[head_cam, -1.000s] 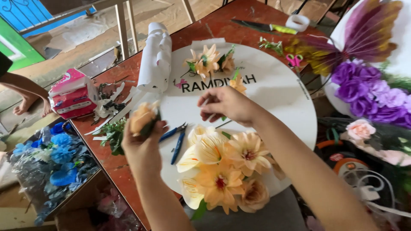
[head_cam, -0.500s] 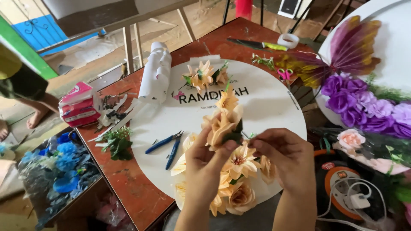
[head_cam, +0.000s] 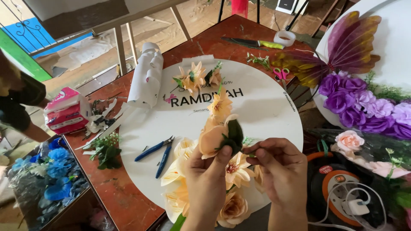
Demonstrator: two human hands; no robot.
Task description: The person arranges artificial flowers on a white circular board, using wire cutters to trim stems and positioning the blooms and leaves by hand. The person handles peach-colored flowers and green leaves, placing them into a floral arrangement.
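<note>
My left hand (head_cam: 207,179) holds up a stem of peach artificial flowers (head_cam: 217,128) by its green base, above a round white sign board (head_cam: 269,107). My right hand (head_cam: 278,171) is beside it, fingers pinched at the stem's base near the green leaf. Below both hands a cluster of peach and cream flowers (head_cam: 201,192) lies on the board's near edge. A smaller peach flower cluster (head_cam: 195,77) sits at the board's top left, above dark lettering.
Blue-handled pliers (head_cam: 156,152) lie on the board's left. A white paper roll (head_cam: 147,79), pink packet (head_cam: 66,111) and greenery sprig (head_cam: 105,147) sit left. A purple butterfly (head_cam: 338,47), purple flowers (head_cam: 364,107), scissors (head_cam: 280,73), tape roll (head_cam: 284,37) and an orange cable reel (head_cam: 342,188) are at the right.
My left hand brought the peach flower from the left to above the near flower cluster. My right hand came back from the board's middle and now pinches the stem's base.
</note>
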